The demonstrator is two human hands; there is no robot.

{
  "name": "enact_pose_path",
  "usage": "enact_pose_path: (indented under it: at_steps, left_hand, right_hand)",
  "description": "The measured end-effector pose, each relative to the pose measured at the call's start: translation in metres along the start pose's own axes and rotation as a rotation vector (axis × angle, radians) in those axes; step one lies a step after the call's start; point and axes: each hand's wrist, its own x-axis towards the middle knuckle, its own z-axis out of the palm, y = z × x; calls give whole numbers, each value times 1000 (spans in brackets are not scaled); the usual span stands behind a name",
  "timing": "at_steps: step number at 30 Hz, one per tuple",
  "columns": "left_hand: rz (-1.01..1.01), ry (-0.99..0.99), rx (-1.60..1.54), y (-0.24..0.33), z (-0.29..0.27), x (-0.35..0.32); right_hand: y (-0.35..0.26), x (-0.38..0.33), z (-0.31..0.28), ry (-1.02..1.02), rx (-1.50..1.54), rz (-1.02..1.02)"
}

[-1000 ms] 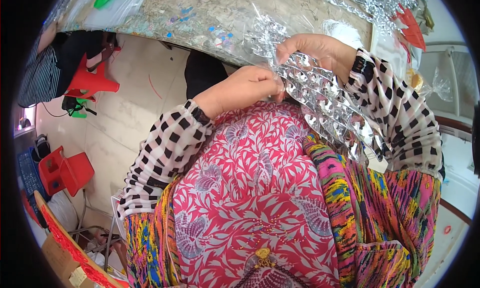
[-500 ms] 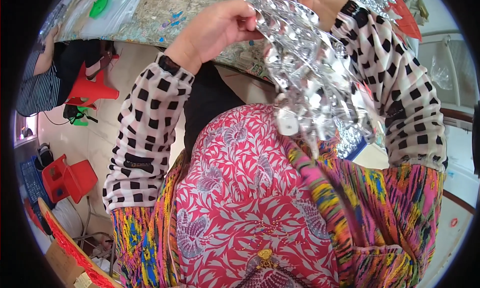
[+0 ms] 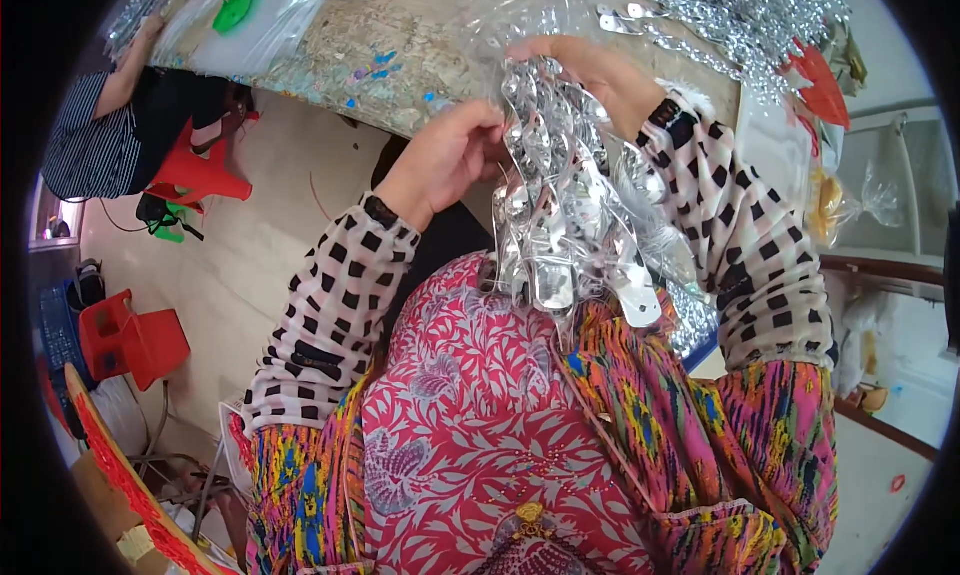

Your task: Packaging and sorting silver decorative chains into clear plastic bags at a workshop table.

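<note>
A bundle of shiny silver foil strips [image 3: 555,195], twisted along their length, hangs in front of my body over the table's near edge. Some lower ends are flat rounded tabs with a small hole. My right hand [image 3: 595,75] grips the top of the bundle, with several strips falling below its fingers. Against the bundle's left side, my left hand [image 3: 452,155] is closed, thumb and fingers at the strips' edge; its fingertips are partly hidden behind them. Clear plastic film [image 3: 520,10] lies just beyond the bundle on the table and also shows along its right side.
The worn table [image 3: 345,50] holds a heap of silver strips [image 3: 760,20] at far right, plastic bags [image 3: 290,15] and a green piece [image 3: 235,7] at far left. A co-worker's arm [image 3: 130,70] reaches in there. Red stools [image 3: 200,170] stand left; a red object [image 3: 820,80] is at right.
The bundle has swung left and hangs straighter in front of me. My right hand has come lower and left, and my left hand has moved down and right. The view has shifted, showing more table.
</note>
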Motion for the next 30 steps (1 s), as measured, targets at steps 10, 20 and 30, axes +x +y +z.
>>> enact_pose_path:
  at_steps: [10, 20, 30]
  left_hand:
    - [-45, -81, -393, -20, 12, -12]
    - [-95, 51, -465, -29, 19, -27]
    - [-136, 69, -514, -39, 15, -29]
  right_hand:
    - [-9, 17, 19, 486, 685, 902]
    - [-48, -33, 45, 537, 833, 810]
    - [-43, -70, 63, 506, 983, 645]
